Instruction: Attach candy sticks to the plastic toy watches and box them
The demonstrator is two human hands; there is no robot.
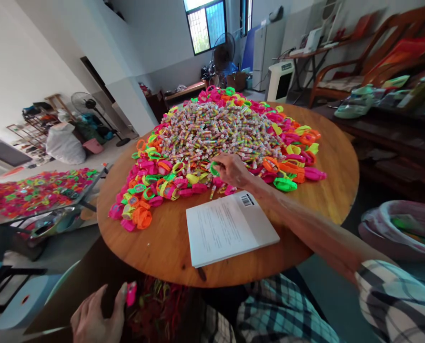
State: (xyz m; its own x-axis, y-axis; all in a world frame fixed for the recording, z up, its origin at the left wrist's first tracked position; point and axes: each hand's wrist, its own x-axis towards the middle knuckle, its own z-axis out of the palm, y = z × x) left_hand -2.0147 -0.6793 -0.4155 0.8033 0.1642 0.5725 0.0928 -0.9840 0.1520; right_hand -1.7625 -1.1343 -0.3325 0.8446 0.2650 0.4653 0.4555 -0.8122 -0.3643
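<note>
My right hand (232, 169) reaches to the front of the heap on the round table, fingers pinched at a green toy watch (214, 168). Around it lie bright plastic toy watches in pink, orange, yellow and green, such as an orange toy watch (142, 217) on the left edge. A mound of small wrapped candy rolls (216, 131) covers the middle. My left hand (100, 314) is over a cardboard box at lower left, thumb and fingers apart. Just beyond its thumb, a pink toy watch (131, 294) appears in mid-air above the many watches in the box, which look dark and blurred.
A stack of white printed sheets (230, 228) lies near the front of the round wooden table (155, 252). To the left, a second table bears more toy watches (37, 190). A lined bin (405, 228) stands at right, below a wooden bench. Fans stand behind.
</note>
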